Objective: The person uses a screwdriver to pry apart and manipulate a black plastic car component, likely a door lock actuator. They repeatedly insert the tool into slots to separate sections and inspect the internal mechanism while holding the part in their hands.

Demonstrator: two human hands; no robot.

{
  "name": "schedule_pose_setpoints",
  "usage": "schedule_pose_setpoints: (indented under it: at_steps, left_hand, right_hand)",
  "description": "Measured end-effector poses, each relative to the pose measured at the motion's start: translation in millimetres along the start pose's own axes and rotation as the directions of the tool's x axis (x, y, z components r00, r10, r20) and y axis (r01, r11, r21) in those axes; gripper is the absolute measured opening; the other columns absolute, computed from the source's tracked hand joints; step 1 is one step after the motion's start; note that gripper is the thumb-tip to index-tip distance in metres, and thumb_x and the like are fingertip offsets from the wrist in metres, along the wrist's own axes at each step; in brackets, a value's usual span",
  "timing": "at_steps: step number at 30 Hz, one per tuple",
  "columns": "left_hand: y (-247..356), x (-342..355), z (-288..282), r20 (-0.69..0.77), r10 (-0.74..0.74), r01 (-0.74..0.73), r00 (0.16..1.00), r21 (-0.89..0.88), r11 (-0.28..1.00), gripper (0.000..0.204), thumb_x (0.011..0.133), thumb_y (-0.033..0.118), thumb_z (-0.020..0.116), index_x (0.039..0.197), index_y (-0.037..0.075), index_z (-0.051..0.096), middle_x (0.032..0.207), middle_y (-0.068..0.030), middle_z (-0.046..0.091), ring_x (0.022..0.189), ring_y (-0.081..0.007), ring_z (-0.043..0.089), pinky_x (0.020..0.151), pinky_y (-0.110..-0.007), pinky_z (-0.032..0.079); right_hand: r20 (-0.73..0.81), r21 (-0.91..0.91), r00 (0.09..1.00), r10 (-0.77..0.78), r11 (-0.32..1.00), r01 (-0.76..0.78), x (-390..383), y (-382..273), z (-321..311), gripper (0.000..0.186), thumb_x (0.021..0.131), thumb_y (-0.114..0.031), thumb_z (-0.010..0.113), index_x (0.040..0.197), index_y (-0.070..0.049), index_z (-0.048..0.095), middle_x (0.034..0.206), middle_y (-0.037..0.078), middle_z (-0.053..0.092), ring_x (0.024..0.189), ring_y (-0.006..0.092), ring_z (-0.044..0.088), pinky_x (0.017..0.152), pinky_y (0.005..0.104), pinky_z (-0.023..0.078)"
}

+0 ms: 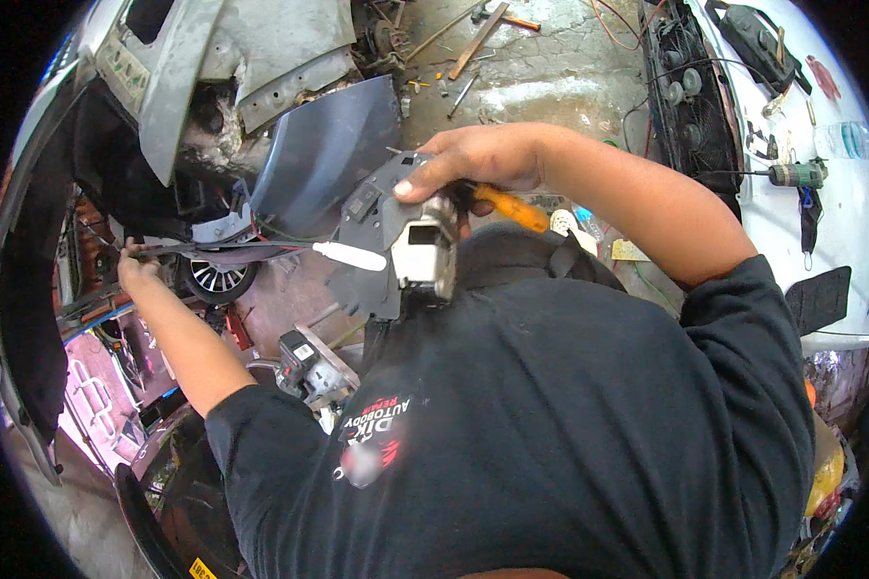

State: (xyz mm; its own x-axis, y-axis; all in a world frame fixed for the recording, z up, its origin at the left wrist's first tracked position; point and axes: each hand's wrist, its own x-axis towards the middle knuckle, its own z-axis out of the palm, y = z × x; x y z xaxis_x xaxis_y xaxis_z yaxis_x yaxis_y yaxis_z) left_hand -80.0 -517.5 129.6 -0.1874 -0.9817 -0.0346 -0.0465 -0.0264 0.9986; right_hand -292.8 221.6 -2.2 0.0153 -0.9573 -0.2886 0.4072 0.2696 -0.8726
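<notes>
My right hand is closed round a car door latch, a black plastic plate with a metal lock body, held in front of my chest. An orange-handled screwdriver is tucked in the same hand, its handle sticking out below the palm; the fingers under the latch are mostly hidden. From the latch a thin black cable with a white sleeve stretches to the left. My left hand, arm reaching out, pinches the cable near its far end, beside the open car body.
A blue-grey body panel and a wheel are close on the left. At right, a white car panel carries a green drill, a plastic bottle and a black bag. A hammer and wooden stick lie on the floor.
</notes>
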Motion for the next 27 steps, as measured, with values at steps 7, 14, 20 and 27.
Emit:
schedule_pose_setpoints:
  at_steps: [7,14,20,27]
  left_hand:
    - [-132.2,-96.7,-28.1,0.118,-0.316,0.276,0.941,0.268,0.923,0.033,0.112,0.033,0.052,0.120,0.004,0.067,0.099,-0.0066,0.068,0.101,-0.0233,0.070,0.074,-0.037,0.055]
    - [-149.1,-125.5,-26.0,0.263,-0.252,0.308,0.931,-0.200,0.930,0.030,0.114,0.028,0.045,0.116,0.002,0.061,0.080,0.0011,0.051,0.065,-0.0083,0.046,0.055,-0.024,0.041]
    - [-75.3,-127.5,-73.7,0.334,-0.067,0.180,0.940,-0.321,0.930,0.034,0.113,0.026,0.050,0.129,-0.001,0.061,0.089,-0.0028,0.058,0.074,-0.0124,0.053,0.067,-0.025,0.050]
    - [-97.7,-126.7,-111.6,0.210,-0.170,0.207,0.963,-0.167,0.964,0.038,0.116,0.027,0.041,0.131,-0.003,0.060,0.084,-0.0029,0.055,0.073,-0.0147,0.050,0.068,-0.029,0.050]
  right_hand:
    - [-0.091,0.082,0.984,0.151,0.986,-0.144,-18.9,-8.3,-5.3,0.055,0.098,-0.064,0.061,0.102,-0.011,0.074,0.080,0.005,0.073,0.052,0.0132,0.062,0.042,0.0248,0.037]
    - [-0.172,-0.585,0.984,0.038,0.800,-0.134,-18.5,9.9,6.6,0.063,0.103,-0.063,0.053,0.133,-0.009,0.065,0.108,0.013,0.072,0.086,0.0263,0.068,0.074,0.0382,0.052]
    - [-0.106,-0.861,0.938,-0.331,0.502,0.080,-30.7,18.4,-4.4,0.048,0.111,-0.040,0.046,0.148,-0.014,0.058,0.131,0.021,0.067,0.125,0.0424,0.061,0.110,0.0514,0.046]
    - [0.060,-0.656,0.948,-0.314,0.703,0.274,-55.8,22.4,-21.5,0.046,0.112,-0.033,0.044,0.151,-0.015,0.059,0.143,0.017,0.066,0.135,0.0369,0.059,0.117,0.0449,0.043]
